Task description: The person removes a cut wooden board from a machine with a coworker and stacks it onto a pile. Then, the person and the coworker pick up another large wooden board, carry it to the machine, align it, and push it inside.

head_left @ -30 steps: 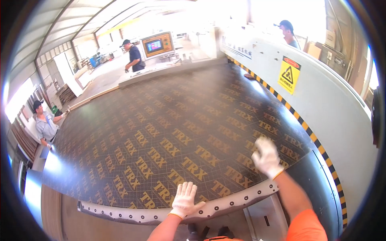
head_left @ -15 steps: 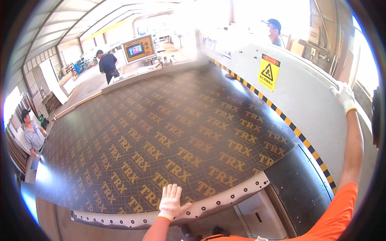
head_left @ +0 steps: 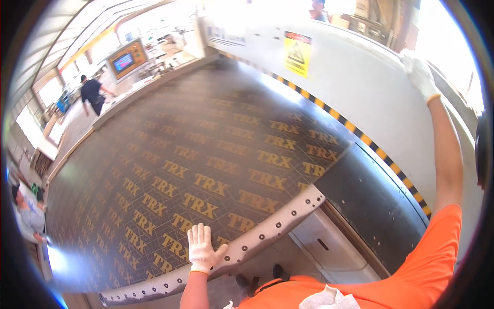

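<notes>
A large dark brown panel (head_left: pixel 118 195) with repeated yellow lettering lies across the machine's bed. My left hand (head_left: pixel 205 250), in a white glove, rests flat on its near part with the fingers apart, just beyond a metal strip (head_left: pixel 262 236) with a row of round holes. At the upper right my right hand (head_left: pixel 419 74), also gloved, grips the top edge of the machine's long pale grey beam (head_left: pixel 350 67), its fingers curled over it. A yellow warning label and a yellow-and-black striped band (head_left: pixel 365 139) are on the beam. A dark metal plate (head_left: pixel 365 201) lies beside the panel.
A co-worker (head_left: pixel 28 211) stands at the panel's far left edge. Another in dark clothes (head_left: pixel 92 95) is at the back left, near a control screen (head_left: pixel 123 61). A third person (head_left: pixel 318 10) is partly visible behind the beam. My feet (head_left: pixel 278 273) show below the strip.
My right hand has moved from over the panel up and right to the beam's top edge. My left hand stays on the panel. The view has swung, and the dark-clothed co-worker has turned.
</notes>
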A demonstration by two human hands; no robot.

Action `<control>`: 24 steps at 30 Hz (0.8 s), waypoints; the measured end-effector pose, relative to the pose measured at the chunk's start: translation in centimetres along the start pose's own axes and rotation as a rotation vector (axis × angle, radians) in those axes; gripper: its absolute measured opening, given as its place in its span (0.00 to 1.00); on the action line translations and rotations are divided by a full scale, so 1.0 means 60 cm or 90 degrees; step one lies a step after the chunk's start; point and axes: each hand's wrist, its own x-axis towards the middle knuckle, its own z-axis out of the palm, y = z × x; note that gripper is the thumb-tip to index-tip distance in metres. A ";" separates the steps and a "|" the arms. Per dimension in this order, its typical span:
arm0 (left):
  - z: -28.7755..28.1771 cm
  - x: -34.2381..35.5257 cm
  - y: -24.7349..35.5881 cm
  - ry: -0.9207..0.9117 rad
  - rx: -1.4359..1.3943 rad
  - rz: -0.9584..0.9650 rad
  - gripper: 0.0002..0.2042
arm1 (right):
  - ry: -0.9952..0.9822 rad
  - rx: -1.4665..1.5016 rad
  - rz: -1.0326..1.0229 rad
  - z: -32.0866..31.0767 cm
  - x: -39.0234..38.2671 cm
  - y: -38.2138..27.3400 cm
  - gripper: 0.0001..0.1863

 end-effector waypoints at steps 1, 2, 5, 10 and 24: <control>0.008 0.003 0.002 0.018 -0.008 0.005 0.47 | 0.057 -0.061 -0.031 -0.007 -0.009 -0.004 0.12; 0.010 0.000 -0.002 0.019 -0.005 0.011 0.48 | -0.009 0.025 0.031 -0.016 -0.004 -0.021 0.13; 0.014 -0.002 -0.004 0.013 -0.003 0.010 0.48 | 0.044 0.412 0.177 -0.025 -0.057 -0.103 0.14; 0.015 -0.004 -0.004 0.010 -0.007 0.013 0.48 | -0.216 1.118 0.514 -0.161 -0.192 -0.368 0.12; 0.008 -0.008 -0.001 -0.005 -0.002 0.018 0.46 | -0.562 1.541 0.426 -0.305 -0.367 -0.749 0.16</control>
